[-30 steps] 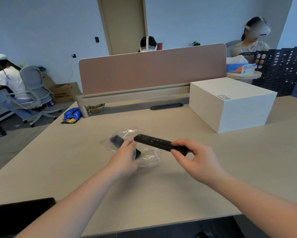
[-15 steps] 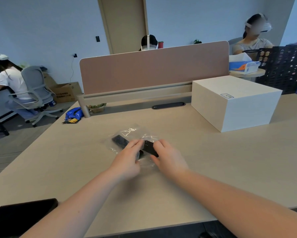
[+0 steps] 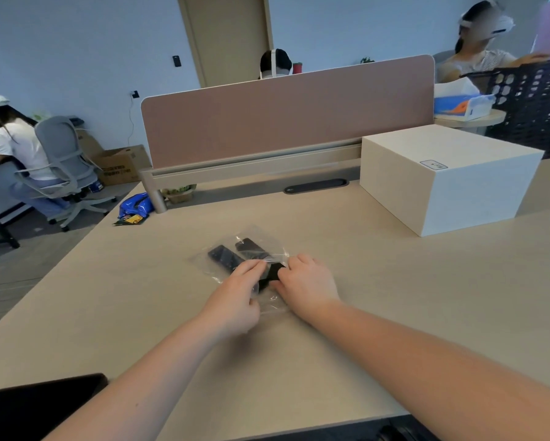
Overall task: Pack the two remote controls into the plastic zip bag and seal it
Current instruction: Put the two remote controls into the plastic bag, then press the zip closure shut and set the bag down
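Observation:
A clear plastic zip bag (image 3: 261, 237) lies flat on the light wooden desk (image 3: 394, 297). Two black remote controls lie side by side inside it: one remote (image 3: 222, 256) on the left, the second remote (image 3: 251, 248) to its right, with its near end dark between my hands. My left hand (image 3: 237, 299) pinches the bag's near edge over the left remote. Touching the second remote's near end at the bag's opening, my right hand (image 3: 308, 283) has its fingers curled on it. The bag's mouth is hidden under my fingers.
A white box (image 3: 448, 176) stands on the desk at the right. A pink divider panel (image 3: 286, 113) runs along the back. A black flat object (image 3: 35, 405) lies at the near left corner. Other people sit behind and to the left.
My right hand carried the second remote leftward from above the desk and slid it into the bag beside the first. My left hand stayed on the bag's edge.

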